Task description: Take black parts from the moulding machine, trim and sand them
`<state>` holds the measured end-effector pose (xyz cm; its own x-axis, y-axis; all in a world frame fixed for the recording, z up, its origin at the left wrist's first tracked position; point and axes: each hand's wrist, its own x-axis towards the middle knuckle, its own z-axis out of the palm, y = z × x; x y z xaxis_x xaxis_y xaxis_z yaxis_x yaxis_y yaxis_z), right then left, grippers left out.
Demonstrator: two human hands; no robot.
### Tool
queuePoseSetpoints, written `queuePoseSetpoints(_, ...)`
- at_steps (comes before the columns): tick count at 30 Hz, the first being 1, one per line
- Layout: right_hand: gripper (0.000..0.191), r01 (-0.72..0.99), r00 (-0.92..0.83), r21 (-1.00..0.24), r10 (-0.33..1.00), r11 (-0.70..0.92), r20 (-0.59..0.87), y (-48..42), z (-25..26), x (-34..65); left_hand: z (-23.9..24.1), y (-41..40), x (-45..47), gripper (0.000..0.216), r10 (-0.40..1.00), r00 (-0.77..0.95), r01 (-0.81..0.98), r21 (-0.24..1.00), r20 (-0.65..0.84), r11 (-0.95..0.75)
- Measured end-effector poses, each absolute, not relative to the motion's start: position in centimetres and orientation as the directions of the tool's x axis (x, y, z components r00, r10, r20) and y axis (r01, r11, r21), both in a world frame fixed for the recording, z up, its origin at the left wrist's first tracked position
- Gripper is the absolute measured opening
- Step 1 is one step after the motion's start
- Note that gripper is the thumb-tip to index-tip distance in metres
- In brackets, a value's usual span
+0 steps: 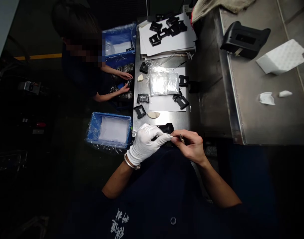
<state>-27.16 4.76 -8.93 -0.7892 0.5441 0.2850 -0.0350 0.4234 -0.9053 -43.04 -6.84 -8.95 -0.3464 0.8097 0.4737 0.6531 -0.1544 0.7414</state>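
Observation:
My left hand (147,143), in a white glove, is closed round a black plastic part (166,128) at the near edge of the metal table (164,117). My right hand (190,145), bare, pinches a thin metal tool (181,138) next to that part. Both hands meet just above my dark shirt. More black plastic frames (181,101) lie further along the table, one (140,111) close to my left hand, beside a cream-coloured wedge (153,115).
A clear plastic bag (164,83) lies on white paper mid-table. White sheets (166,41) at the far end carry several black parts. Blue lined bins (109,129) stand left. Another person (92,63) works at the left. On the steel bench (266,109) to the right: a black housing (244,39) and white foam (281,58).

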Motion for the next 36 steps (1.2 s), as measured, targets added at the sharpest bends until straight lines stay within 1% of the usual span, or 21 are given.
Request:
queuePoseSetpoints(3, 0.011, -0.020, -0.793, -0.911, 0.549, 0.411, 0.265, 4.7, -9.1, -27.1, -9.3, -6.8, -42.9, 0.023, 0.795, -0.350, 0.661, 0.732, 0.495, -0.164)
queuePoseSetpoints(6, 0.009, -0.021, -0.793, -0.917, 0.552, 0.399, 0.258, 4.7, -9.2, -27.1, -9.6, -6.8, -42.8, 0.032, 0.792, -0.349, 0.670, 0.724, 0.501, -0.163)
queuePoseSetpoints(10, 0.008, -0.030, -0.797, -0.931, 0.553, 0.365, 0.242, 4.5, -9.2, -27.1, -9.6, -6.8, -42.6, 0.032, 0.796, -0.386, 0.638, 0.758, 0.466, -0.135)
queuePoseSetpoints(15, 0.006, -0.016, -0.793, -0.947, 0.572, 0.322, 0.208, 4.4, -9.4, -27.0, -9.6, -6.7, -42.4, 0.036, 0.803, -0.371, 0.648, 0.749, 0.466, -0.135)
queuePoseSetpoints(19, 0.002, 0.006, -0.787, -0.961, 0.594, 0.277, 0.167, 4.5, -9.7, -26.9, -9.7, -6.7, -42.2, 0.033, 0.809, -0.396, 0.618, 0.777, 0.435, -0.115)
queuePoseSetpoints(21, 0.004, 0.027, -0.781, -0.966, 0.608, 0.257, 0.140, 4.5, -9.8, -26.8, -9.8, -6.6, -42.1, 0.033, 0.813, -0.396, 0.625, 0.774, 0.427, -0.103)
queuePoseSetpoints(24, 0.007, 0.039, -0.784, -0.969, 0.609, 0.242, 0.120, 4.4, -9.8, -26.7, -9.9, -6.6, -41.8, 0.038, 0.808, -0.403, 0.641, 0.762, 0.431, -0.087)
queuePoseSetpoints(28, 0.008, 0.055, -0.791, -0.977, 0.606, 0.206, 0.083, 4.3, -9.6, -26.6, -9.9, -6.6, -41.5, 0.038, 0.801, -0.438, 0.624, 0.779, 0.409, -0.056)
queuePoseSetpoints(32, 0.013, 0.073, -0.790, -0.974, 0.609, 0.213, 0.074, 4.3, -9.5, -26.5, -10.1, -6.7, -41.4, 0.043, 0.818, -0.428, 0.633, 0.774, 0.385, -0.033)
queuePoseSetpoints(34, 0.015, 0.074, -0.789, -0.974, 0.610, 0.213, 0.073, 4.4, -9.5, -26.6, -10.1, -6.8, -41.3, 0.044, 0.830, -0.424, 0.618, 0.786, 0.362, -0.028)
queuePoseSetpoints(36, 0.015, 0.066, -0.794, -0.978, 0.604, 0.198, 0.069, 4.3, -9.5, -26.6, -10.1, -6.8, -41.3, 0.040, 0.840, -0.426, 0.575, 0.818, 0.336, -0.036)
